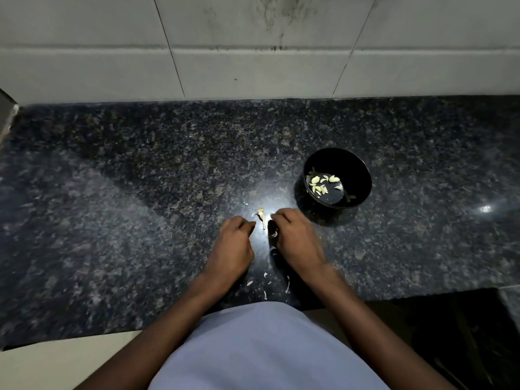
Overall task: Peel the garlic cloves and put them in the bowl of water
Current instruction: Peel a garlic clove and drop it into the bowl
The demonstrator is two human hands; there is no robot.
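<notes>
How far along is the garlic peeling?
Done: roughly a dozen peeled cloves sit in the black bowl; peel scraps litter the counter. In hand: left hand and right hand are curled, contents hidden. Left: only a stem remnant shows, no whole cloves.

Garlic stem (261,217) lies between both hands on the counter (140,192); bowl (363,175) behind right.

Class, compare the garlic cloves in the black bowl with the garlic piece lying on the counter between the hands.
The garlic cloves are many and lie in the black bowl; the garlic piece is single, on the dark counter. The cloves look pale green-yellow, the piece tan. Both are small.
</notes>
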